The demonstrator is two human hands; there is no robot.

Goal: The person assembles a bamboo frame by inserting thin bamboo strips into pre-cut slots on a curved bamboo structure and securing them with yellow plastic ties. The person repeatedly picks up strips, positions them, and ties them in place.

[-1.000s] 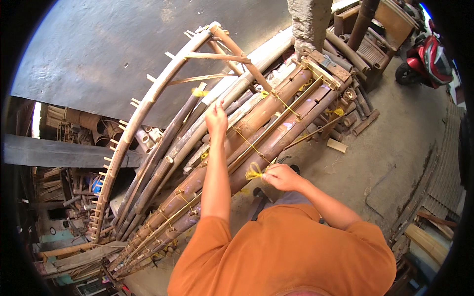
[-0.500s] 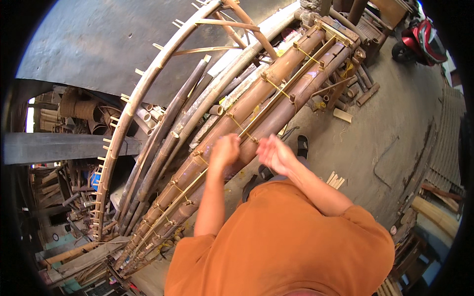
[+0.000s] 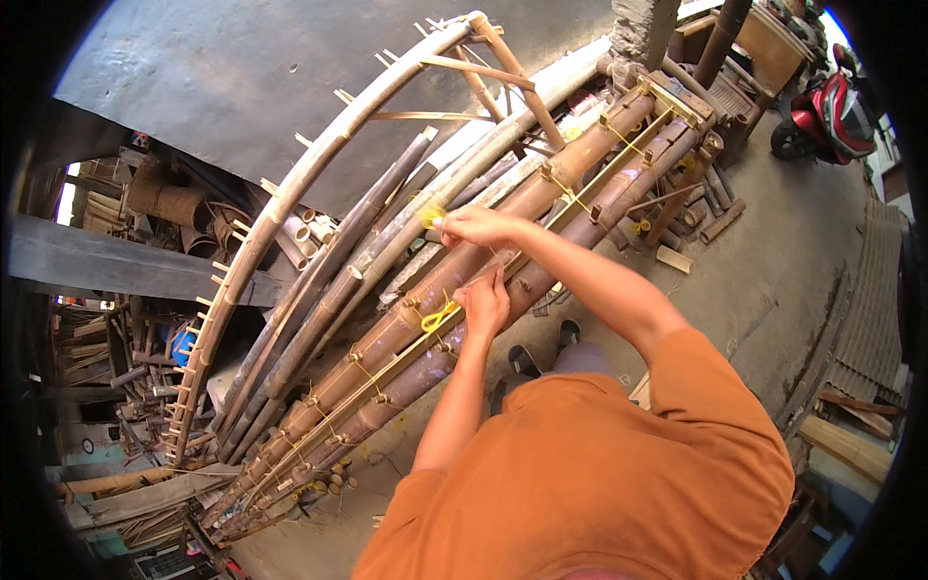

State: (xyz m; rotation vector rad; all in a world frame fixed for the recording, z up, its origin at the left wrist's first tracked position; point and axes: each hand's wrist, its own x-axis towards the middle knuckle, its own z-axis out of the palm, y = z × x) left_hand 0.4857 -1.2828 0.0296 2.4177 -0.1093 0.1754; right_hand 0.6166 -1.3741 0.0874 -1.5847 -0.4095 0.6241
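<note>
Over the lashed bamboo poles (image 3: pixel 628 193), the left hand (image 3: pixel 486 302) has a yellow loop (image 3: pixel 440 315) just beside it, whether gripped I cannot tell; toward the poles' far side, the right hand (image 3: pixel 474 227) pinches a yellow tuft (image 3: pixel 431 215); beyond the poles, a pegged bamboo arc (image 3: pixel 280 205)
</note>
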